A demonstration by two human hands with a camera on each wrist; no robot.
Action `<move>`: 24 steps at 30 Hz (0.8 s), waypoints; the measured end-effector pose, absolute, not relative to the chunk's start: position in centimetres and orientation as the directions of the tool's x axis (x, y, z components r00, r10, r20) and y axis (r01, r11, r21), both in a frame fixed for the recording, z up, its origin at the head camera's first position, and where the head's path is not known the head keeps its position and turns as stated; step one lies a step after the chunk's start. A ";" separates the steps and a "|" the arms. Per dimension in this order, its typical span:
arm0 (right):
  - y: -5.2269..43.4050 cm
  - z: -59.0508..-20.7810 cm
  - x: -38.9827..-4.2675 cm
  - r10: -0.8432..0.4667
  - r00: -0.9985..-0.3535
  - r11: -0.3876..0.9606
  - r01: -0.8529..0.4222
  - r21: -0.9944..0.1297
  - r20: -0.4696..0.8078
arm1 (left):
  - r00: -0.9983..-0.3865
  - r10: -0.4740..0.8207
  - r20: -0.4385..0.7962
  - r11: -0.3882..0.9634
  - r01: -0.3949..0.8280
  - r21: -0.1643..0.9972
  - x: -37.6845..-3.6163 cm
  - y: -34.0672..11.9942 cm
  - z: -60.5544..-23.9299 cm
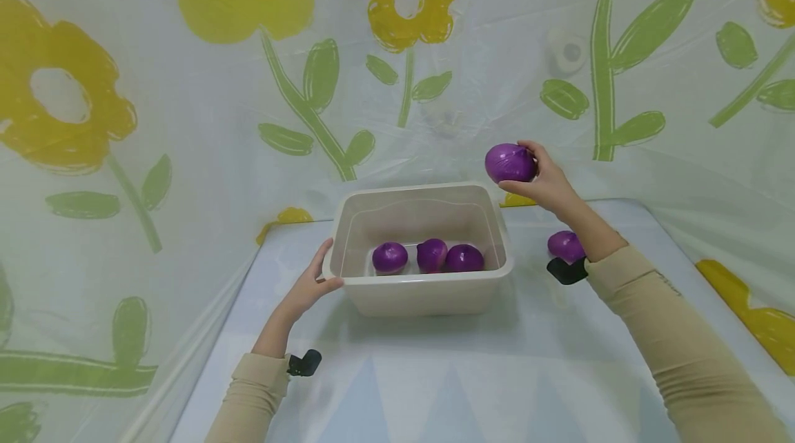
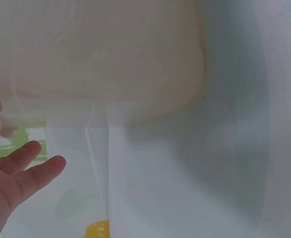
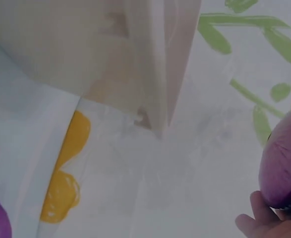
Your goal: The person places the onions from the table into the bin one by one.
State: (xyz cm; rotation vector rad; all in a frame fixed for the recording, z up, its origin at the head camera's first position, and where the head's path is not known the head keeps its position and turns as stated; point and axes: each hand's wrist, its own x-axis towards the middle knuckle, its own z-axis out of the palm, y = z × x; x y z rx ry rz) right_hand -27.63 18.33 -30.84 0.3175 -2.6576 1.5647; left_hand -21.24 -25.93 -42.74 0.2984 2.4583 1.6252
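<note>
1. Lower left of centre, the left hand (image 1: 308, 287) lies with relaxed fingers against the left rim of the beige tub (image 1: 428, 291).
2. Mid-frame, three purple onions (image 1: 427, 257) lie inside the tub.
3. Right of the tub, another onion (image 1: 564, 245) lies on the table (image 1: 466, 374).
4. Upper right of the tub, the right hand (image 1: 546, 177) grips a raised purple onion (image 1: 510, 163).

— What's the tub (image 1: 422, 291) made of?
— From my feed, smooth beige plastic, slightly glossy. The purple onion (image 1: 509, 162) I hold up has a shiny, slick skin.
— And the desk (image 1: 435, 374)?
— Covered in thin, glossy plastic sheeting, wrinkled on the wall. My sleeves (image 1: 677, 332) look like matt ribbed cloth.
</note>
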 end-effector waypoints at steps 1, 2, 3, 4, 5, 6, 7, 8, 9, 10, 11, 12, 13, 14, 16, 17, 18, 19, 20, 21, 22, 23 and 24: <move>18.0 -30.8 -27.8 -0.159 -0.977 0.470 -0.201 -0.859 0.142 | -0.964 0.264 -0.036 0.380 0.069 0.922 -21.2 -25.9 -42.7; 17.7 -30.7 -27.9 -0.161 -0.976 0.470 -0.206 -0.858 0.145 | -0.964 0.265 -0.033 0.376 0.072 0.924 -21.2 -25.9 -42.7; 17.3 -30.7 -28.0 -0.165 -0.975 0.465 -0.212 -0.859 0.151 | -0.963 0.267 -0.029 0.370 0.075 0.926 -21.2 -25.9 -42.7; 17.0 -30.7 -28.1 -0.167 -0.974 0.463 -0.217 -0.859 0.155 | -0.963 0.269 -0.025 0.366 0.079 0.927 -21.2 -25.9 -42.7; 16.7 -30.7 -28.2 -0.170 -0.973 0.461 -0.220 -0.860 0.158 | -0.963 0.271 -0.020 0.358 0.081 0.930 -21.2 -25.9 -42.7; 16.3 -30.7 -28.3 -0.173 -0.971 0.459 -0.225 -0.860 0.162 | -0.962 0.272 -0.017 0.350 0.082 0.933 -21.2 -25.9 -42.7; 16.0 -30.7 -28.5 -0.177 -0.970 0.456 -0.233 -0.859 0.169 | -0.962 0.273 -0.014 0.342 0.083 0.936 -21.3 -25.9 -42.8; 15.7 -30.7 -28.6 -0.180 -0.968 0.454 -0.241 -0.858 0.176 | -0.961 0.275 -0.014 0.337 0.083 0.938 -21.2 -25.9 -42.8; 15.3 -30.7 -28.7 -0.186 -0.966 0.452 -0.248 -0.857 0.182 | -0.960 0.278 -0.013 0.327 0.082 0.941 -21.2 -25.9 -42.8; 15.0 -30.7 -28.8 -0.191 -0.964 0.454 -0.254 -0.854 0.185 | -0.960 0.279 -0.015 0.323 0.079 0.943 -21.2 -25.8 -42.9; 14.7 -30.7 -28.9 -0.197 -0.962 0.458 -0.261 -0.850 0.190 | -0.960 0.280 -0.017 0.317 0.076 0.945 -21.2 -25.8 -42.9; 14.4 -30.8 -29.0 -0.203 -0.960 0.459 -0.268 -0.847 0.193 | -0.960 0.279 -0.021 0.317 0.071 0.946 -21.1 -25.8 -42.9; 14.1 -30.8 -29.1 -0.208 -0.959 0.462 -0.270 -0.845 0.192 | -0.961 0.277 -0.025 0.319 0.067 0.945 -21.1 -25.8 -42.9; 13.9 -30.8 -29.1 -0.215 -0.958 0.463 -0.273 -0.843 0.192 | -0.960 0.277 -0.027 0.319 0.066 0.946 -21.0 -25.8 -42.9; 13.3 -30.9 -29.3 -0.232 -0.954 0.465 -0.281 -0.840 0.191 | -0.961 0.275 -0.032 0.327 0.062 0.943 -21.0 -25.7 -42.9; 13.0 -30.9 -29.3 -0.237 -0.952 0.465 -0.286 -0.838 0.193 | -0.961 0.276 -0.033 0.333 0.063 0.941 -20.8 -25.6 -42.5; 12.7 -31.0 -29.4 -0.243 -0.950 0.466 -0.290 -0.836 0.195 | -0.960 0.277 -0.034 0.333 0.063 0.941 -20.8 -25.6 -42.4; 12.4 -31.0 -29.5 -0.250 -0.948 0.470 -0.295 -0.832 0.195 | -0.959 0.280 -0.032 0.332 0.066 0.941 -20.8 -25.6 -42.4; 12.1 -31.1 -29.5 -0.259 -0.945 0.473 -0.304 -0.827 0.199 | -0.959 0.283 -0.030 0.332 0.068 0.941 -20.8 -25.7 -42.5; 11.8 -31.1 -29.5 -0.265 -0.943 0.479 -0.309 -0.822 0.200 | -0.959 0.283 -0.031 0.336 0.069 0.939 -20.9 -25.7 -42.5; 11.5 -31.2 -29.5 -0.271 -0.941 0.485 -0.315 -0.816 0.202 | -0.959 0.283 -0.033 0.339 0.068 0.938 -20.9 -25.7 -42.5; 11.3 -31.2 -29.5 -0.277 -0.940 0.491 -0.318 -0.811 0.201 | -0.958 0.283 -0.032 0.341 0.069 0.937 -20.9 -25.7 -42.5; 11.0 -31.3 -29.5 -0.285 -0.938 0.498 -0.321 -0.805 0.197 | -0.959 0.282 -0.032 0.338 0.068 0.939 -21.1 -25.9 -42.9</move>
